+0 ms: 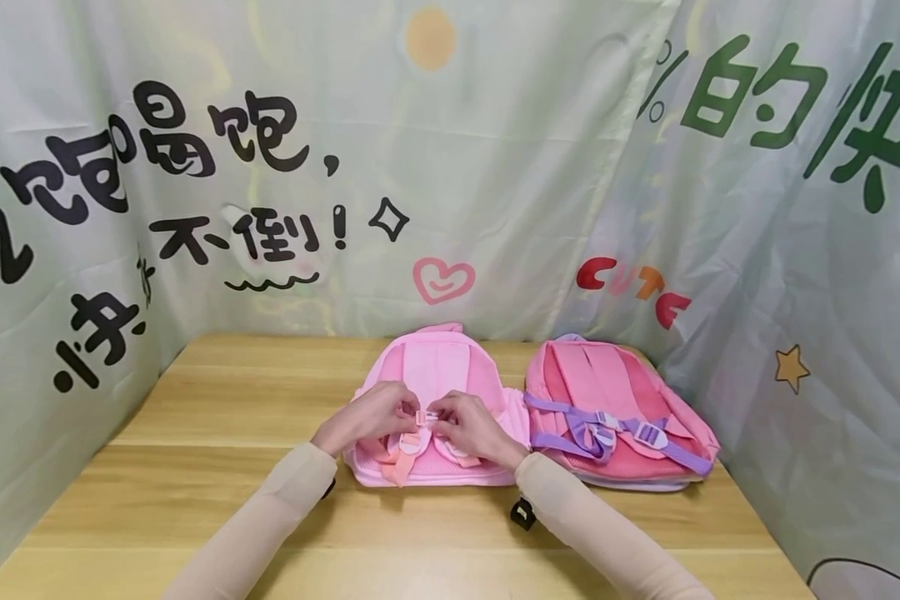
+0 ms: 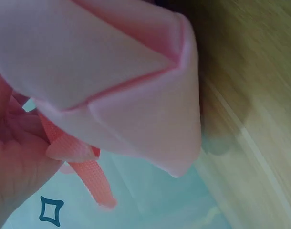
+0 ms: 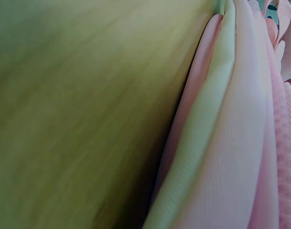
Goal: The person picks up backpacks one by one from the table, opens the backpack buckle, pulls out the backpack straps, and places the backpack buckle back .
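Note:
A light pink backpack [image 1: 437,367] lies on the table with its strap side up. Over its lower middle, both hands meet at a small pale pink buckle [image 1: 426,418]. My left hand [image 1: 384,410] pinches the buckle's left part, and my right hand [image 1: 471,425] pinches its right part. Whether the two halves are joined cannot be made out. A coral webbing strap [image 1: 403,462] hangs below the left hand; in the left wrist view this strap [image 2: 95,183] dangles beside the palm. The right wrist view mostly catches the bag's side [image 3: 231,143], with fingers only at its edge.
A second, darker pink backpack [image 1: 592,375] with purple straps [image 1: 570,442] lies just right of the first. Both are on a wooden table [image 1: 255,433]. Printed cloth [image 1: 495,167] hangs behind and along the sides. A small black object [image 1: 522,513] shows by the right wrist.

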Available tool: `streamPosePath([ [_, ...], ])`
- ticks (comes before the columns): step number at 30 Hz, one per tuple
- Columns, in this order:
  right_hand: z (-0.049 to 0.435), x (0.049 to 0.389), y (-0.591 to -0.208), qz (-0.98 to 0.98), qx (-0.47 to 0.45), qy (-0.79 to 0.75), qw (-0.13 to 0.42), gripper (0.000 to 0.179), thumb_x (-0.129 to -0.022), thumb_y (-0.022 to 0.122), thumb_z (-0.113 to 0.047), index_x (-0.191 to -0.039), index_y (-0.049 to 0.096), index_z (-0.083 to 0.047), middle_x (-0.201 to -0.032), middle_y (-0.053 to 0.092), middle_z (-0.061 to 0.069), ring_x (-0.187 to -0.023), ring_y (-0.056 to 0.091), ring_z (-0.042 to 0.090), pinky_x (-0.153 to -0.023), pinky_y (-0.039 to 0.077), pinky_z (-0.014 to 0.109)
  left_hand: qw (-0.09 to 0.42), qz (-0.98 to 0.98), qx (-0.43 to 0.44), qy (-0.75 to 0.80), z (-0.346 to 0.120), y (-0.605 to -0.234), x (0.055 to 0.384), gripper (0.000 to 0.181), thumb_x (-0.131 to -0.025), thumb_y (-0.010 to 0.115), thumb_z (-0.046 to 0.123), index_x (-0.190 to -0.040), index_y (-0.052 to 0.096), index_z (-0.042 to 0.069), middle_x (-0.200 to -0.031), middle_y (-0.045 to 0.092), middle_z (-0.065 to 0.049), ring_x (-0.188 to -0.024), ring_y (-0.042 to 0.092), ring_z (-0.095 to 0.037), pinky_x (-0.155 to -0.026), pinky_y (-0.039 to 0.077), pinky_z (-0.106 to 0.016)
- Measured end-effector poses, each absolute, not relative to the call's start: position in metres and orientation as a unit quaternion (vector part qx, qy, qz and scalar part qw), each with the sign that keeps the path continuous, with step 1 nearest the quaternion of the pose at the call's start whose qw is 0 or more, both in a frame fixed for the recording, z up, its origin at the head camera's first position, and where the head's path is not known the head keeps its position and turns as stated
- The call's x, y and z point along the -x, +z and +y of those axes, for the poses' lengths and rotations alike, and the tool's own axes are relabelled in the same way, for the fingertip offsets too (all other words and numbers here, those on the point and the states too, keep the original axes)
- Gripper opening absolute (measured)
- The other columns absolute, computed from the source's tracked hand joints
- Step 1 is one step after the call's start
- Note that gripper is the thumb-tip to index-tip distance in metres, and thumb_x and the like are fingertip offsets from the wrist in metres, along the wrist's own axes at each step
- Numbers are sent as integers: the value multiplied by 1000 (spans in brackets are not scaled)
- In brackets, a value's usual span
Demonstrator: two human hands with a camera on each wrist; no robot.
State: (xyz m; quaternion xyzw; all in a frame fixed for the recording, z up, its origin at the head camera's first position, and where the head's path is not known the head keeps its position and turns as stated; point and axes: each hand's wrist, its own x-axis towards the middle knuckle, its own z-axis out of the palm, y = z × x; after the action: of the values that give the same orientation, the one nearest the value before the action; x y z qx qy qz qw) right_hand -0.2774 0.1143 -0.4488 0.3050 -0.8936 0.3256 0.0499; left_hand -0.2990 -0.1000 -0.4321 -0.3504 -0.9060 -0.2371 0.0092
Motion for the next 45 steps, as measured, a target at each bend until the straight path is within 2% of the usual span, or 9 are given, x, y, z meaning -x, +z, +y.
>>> streamPosePath([
  [5,114,278,-449,-895,-297,330,47,22,-86,73,-10,-108,73,-7,-92,65,2,-81,62,10,-74,51,23,17,-908,348,-233,-99,-434,299,13,-80,77,19,-91,74,14,-88,68,5,-84,60,-10,-82,49,-31],
  [14,104,278,-445,-899,-288,324,65,29,-83,79,-23,-109,74,-12,-91,65,0,-76,55,8,-68,46,21,37,-905,338,-256,-99,-433,297,13,-75,75,17,-86,68,15,-83,58,6,-79,52,-9,-75,46,-27],
  [19,102,277,-443,-899,-279,330,67,25,-83,79,-21,-106,76,-12,-90,69,-1,-77,58,7,-69,49,20,-6,-903,318,-288,-100,-428,299,13,-79,77,19,-84,65,17,-78,61,8,-75,55,-8,-72,48,-25],
  [24,101,276,-443,-902,-264,338,56,25,-84,78,-21,-107,75,-12,-89,71,-1,-79,62,8,-72,51,21,-51,-893,302,-328,-103,-423,300,6,-85,76,18,-87,72,14,-77,68,7,-73,59,-7,-73,50,-25],
  [30,101,276,-444,-902,-258,345,37,22,-85,75,-20,-106,75,-13,-84,69,-4,-74,60,4,-69,51,19,-74,-886,281,-362,-106,-420,299,6,-88,69,7,-86,75,8,-79,71,1,-72,60,-9,-74,50,-28],
  [37,102,278,-446,-898,-275,340,58,19,-82,74,-18,-101,76,-17,-78,68,-7,-71,59,3,-67,51,19,-94,-885,239,-389,-101,-420,297,9,-88,66,6,-86,75,7,-78,71,-1,-72,59,-12,-72,48,-27],
  [45,105,278,-448,-893,-268,360,41,19,-85,74,-19,-104,75,-17,-81,71,-7,-74,62,2,-71,53,20,-122,-879,219,-406,-98,-420,297,10,-90,64,9,-88,73,4,-77,68,-2,-74,56,-13,-70,45,-26],
])
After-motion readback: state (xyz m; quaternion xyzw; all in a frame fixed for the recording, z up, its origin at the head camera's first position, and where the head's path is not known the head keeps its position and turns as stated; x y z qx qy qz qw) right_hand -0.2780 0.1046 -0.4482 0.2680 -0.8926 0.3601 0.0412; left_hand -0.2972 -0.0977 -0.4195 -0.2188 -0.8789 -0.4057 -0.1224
